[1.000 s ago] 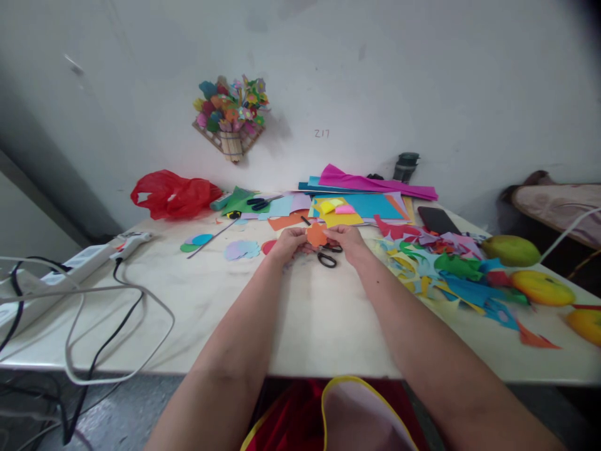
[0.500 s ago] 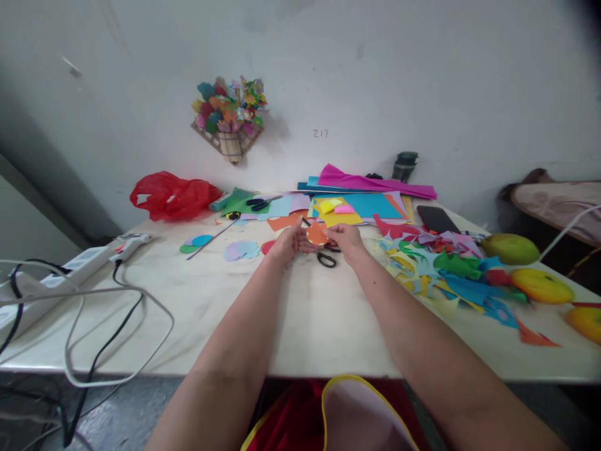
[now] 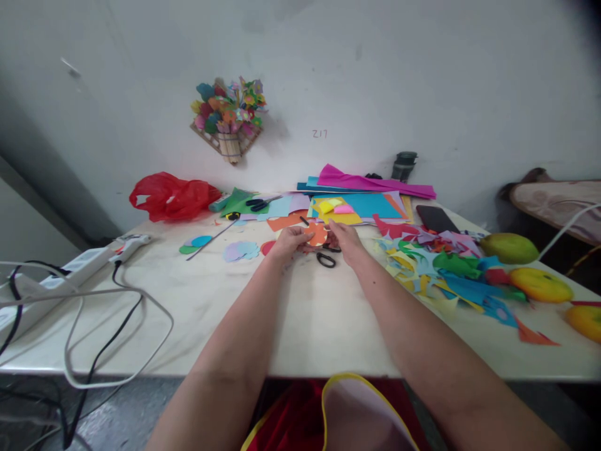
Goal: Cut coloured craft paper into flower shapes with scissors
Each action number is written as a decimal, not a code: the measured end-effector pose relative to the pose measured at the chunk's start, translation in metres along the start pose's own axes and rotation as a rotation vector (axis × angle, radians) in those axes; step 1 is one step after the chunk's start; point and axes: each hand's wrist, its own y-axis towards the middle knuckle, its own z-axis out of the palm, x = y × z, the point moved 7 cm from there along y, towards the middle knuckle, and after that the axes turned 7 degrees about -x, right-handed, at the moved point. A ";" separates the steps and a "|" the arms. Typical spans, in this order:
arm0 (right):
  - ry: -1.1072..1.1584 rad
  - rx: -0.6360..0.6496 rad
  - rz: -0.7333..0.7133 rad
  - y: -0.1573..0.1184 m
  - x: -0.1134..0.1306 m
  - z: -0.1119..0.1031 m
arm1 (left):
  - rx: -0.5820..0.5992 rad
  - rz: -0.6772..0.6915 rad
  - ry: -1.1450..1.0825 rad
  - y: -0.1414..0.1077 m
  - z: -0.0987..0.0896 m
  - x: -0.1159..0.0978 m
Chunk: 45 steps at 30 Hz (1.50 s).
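Note:
An orange paper flower shape with pale spots along its edge (image 3: 317, 233) is held above the table between my hands. My left hand (image 3: 290, 243) pinches its left side, thumb on top and fingers beneath. At its right edge is my right hand (image 3: 348, 243), thumb and fingers spread apart; whether its shaded fingertips touch the paper is unclear. Black-handled scissors (image 3: 325, 260) lie under the hands, partly hidden. Left of my left hand lie a red paper piece (image 3: 267, 248) and a stack of lilac and light-blue scalloped paper shapes (image 3: 241, 251).
Paper scraps (image 3: 451, 266), mangoes (image 3: 539, 285) and a phone (image 3: 436, 219) are on the right. Coloured sheets (image 3: 370, 205) and more scissors (image 3: 258, 203) lie behind. A red bag (image 3: 173, 197) stands back left, near a power strip (image 3: 84, 266) with trailing cables.
My left thumb has come over the top of the orange flower shape. My right hand has loosened from its pinch, and the shape has shifted slightly left.

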 end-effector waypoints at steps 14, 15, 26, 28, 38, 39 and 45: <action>-0.050 0.086 0.013 0.001 -0.008 0.004 | -0.011 -0.014 -0.005 0.001 -0.001 0.001; -0.069 0.085 0.003 0.000 -0.007 0.004 | -0.014 -0.016 -0.008 0.000 -0.001 0.001; -0.217 0.028 -0.099 0.002 -0.005 0.005 | -0.004 -0.008 -0.031 0.001 0.002 0.001; -0.194 0.020 -0.107 0.003 -0.005 0.005 | -0.013 -0.032 -0.115 0.000 0.002 0.000; -0.153 -0.006 -0.142 -0.002 0.000 0.005 | 0.103 -0.106 -0.128 -0.009 0.012 -0.003; -0.142 -0.004 -0.139 -0.001 -0.001 0.006 | 0.096 -0.112 -0.128 -0.009 0.012 -0.003; -0.122 0.005 -0.139 -0.002 -0.002 0.007 | 0.051 -0.117 -0.172 -0.008 0.011 -0.003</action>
